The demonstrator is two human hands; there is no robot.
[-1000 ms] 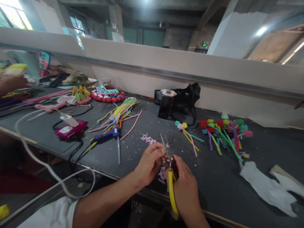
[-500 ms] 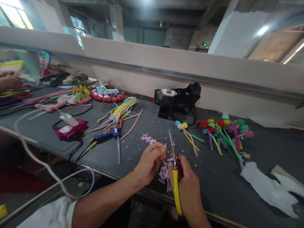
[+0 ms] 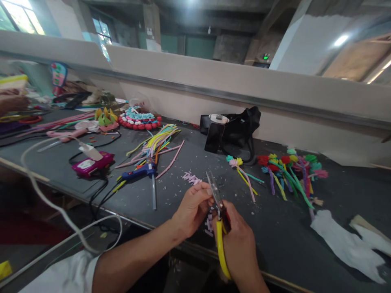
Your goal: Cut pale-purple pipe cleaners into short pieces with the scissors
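Observation:
My right hand (image 3: pixel 240 240) is wrapped round a pair of scissors (image 3: pixel 222 244) with yellow handles. Their blades point up and away, right beside the fingertips of my left hand (image 3: pixel 195 207). That hand is closed in a pinch, and whatever is between its thumb and finger is too small and hidden to make out. Short pale-pink cut pieces (image 3: pixel 209 225) lie on the table below the hands, partly covered by them. Beyond my left fingers is another small pile of pink pieces (image 3: pixel 191 178).
On the dark table (image 3: pixel 180 162) lie a blue glue gun (image 3: pixel 137 172), a bundle of coloured fuzzy stems (image 3: pixel 159 140) and a magenta power block (image 3: pixel 93 163). Fuzzy flowers (image 3: pixel 284 162) and a white glove (image 3: pixel 342 244) are at right. A black bag (image 3: pixel 241 130) stands behind a phone (image 3: pixel 214 137). Another person's hand (image 3: pixel 12 101) shows far left.
The scissors have swung left, bringing their blades against my left fingertips. My right hand has shifted slightly left and now covers more of the pink pieces. My left hand keeps its pinch.

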